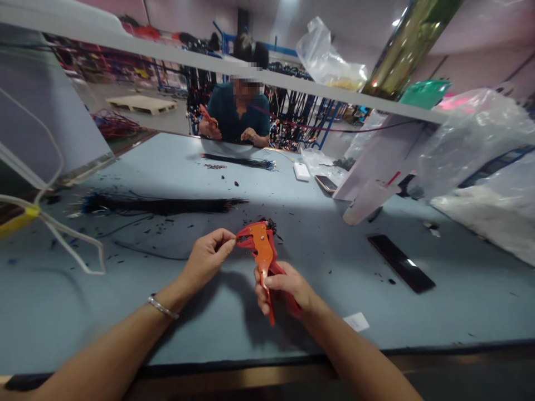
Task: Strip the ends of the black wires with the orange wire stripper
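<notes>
Right hand grips one orange stripper; left hand pinches one wire.

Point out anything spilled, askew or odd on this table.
Loose black scraps litter the table around the long black wire bundle, with a small dark heap showing beside the head of the orange-red tool. Strewn rather than collected, they look untidy.

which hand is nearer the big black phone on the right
Right. The right hand, holding the orange tool, is left of the black phone; the left hand is farther left, by the tool's tip.
</notes>
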The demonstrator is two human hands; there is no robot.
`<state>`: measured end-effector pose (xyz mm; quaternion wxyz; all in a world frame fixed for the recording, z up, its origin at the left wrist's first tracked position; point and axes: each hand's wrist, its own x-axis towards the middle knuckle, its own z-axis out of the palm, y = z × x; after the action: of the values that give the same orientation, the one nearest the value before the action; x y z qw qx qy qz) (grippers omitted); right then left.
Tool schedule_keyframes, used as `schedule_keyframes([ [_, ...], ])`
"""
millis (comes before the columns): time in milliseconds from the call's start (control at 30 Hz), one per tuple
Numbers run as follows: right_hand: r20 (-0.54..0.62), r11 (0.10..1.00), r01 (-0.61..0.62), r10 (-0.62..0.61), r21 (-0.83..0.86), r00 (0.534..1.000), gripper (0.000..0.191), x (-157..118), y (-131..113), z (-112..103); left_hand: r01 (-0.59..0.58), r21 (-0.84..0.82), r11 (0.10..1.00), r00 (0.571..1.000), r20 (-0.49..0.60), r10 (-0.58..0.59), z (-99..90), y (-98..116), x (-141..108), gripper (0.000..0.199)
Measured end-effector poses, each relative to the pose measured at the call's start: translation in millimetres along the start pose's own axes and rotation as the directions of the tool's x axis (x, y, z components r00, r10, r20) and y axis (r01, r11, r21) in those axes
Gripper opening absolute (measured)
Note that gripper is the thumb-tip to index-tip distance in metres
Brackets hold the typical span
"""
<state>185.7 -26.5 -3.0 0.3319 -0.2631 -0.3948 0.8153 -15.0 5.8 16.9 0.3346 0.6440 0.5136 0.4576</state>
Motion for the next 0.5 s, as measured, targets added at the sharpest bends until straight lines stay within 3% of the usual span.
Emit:
schedule_keyframes([
  [167,-0.005,1.0,-0.004,0.004,0.03,1.0,0.027,-2,-3,-6,0.0,0.03,1.0,1.0,-0.001,0.0,-1.9,2,0,0.022],
  [367,-0.148,0.968,0.122,-0.091,0.22,0.985,0.024,-4,-21,-27,0.03,0.025,0.999,0.998,-0.055,-0.029,-6.4,-1,3,0.021],
  [500,-0.116,0.969,0.106,-0.081,0.225,0.99,0.027,-1,-21,-27,0.034,0.026,0.999,0.999,-0.022,-0.034,-1.8,-2,0,0.022],
])
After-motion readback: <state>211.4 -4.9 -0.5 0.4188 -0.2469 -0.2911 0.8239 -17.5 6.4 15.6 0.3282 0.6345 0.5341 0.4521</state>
